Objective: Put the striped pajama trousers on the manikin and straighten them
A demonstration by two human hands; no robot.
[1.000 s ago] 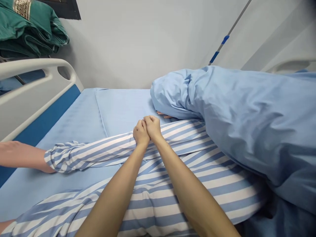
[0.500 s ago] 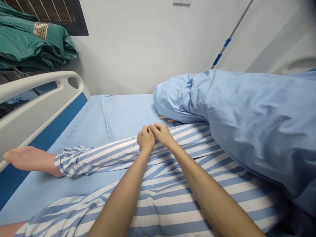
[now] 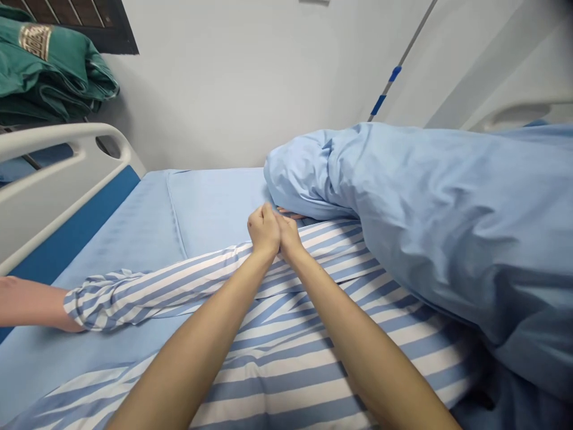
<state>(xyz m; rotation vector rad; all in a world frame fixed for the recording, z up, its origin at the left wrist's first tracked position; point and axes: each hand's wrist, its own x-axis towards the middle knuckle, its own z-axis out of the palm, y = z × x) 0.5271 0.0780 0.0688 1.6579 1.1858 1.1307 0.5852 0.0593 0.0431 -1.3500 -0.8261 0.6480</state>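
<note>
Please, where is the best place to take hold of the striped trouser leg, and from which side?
Likely the gathered cuff, from the near side: the cloth there lies bunched in loose folds at the bare foot, and nothing covers it, unlike the part beside the blue duvet.

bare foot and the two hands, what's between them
In the head view, a striped trouser leg lies between the bare foot and the left hand and right hand, which touch it.
</note>
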